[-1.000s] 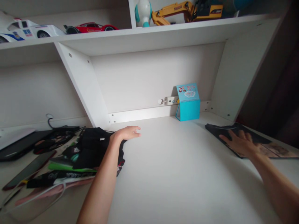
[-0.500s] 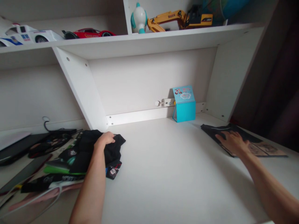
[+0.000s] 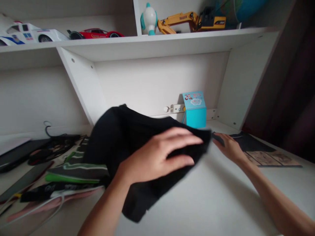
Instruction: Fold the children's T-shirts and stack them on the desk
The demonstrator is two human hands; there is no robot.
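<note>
My left hand [image 3: 159, 152] grips a black garment [image 3: 145, 131], probably a T-shirt, and holds it up over the middle of the white desk [image 3: 187, 203]. The cloth hangs loosely and is slightly blurred. Its right corner reaches close to my right hand [image 3: 227, 146]. That hand lies at the left edge of a folded dark garment with a tan printed panel [image 3: 278, 159], thumb and fingers apart, with dark cloth showing between them. To the left is a pile of clothes, with a grey-and-green striped garment [image 3: 78, 170] now on top.
A blue desk calendar [image 3: 196, 116] stands at the back beside a white power strip [image 3: 177, 108]. Cables, a dark laptop-like slab [image 3: 22, 152] and a pink item [image 3: 36, 208] lie at left. Toy cars [image 3: 97, 33] and a yellow toy excavator [image 3: 192, 21] sit on the shelf above.
My left hand has lifted the black garment off the pile and carried it right, uncovering striped cloth. My right hand has shifted left to the folded garment's edge.
</note>
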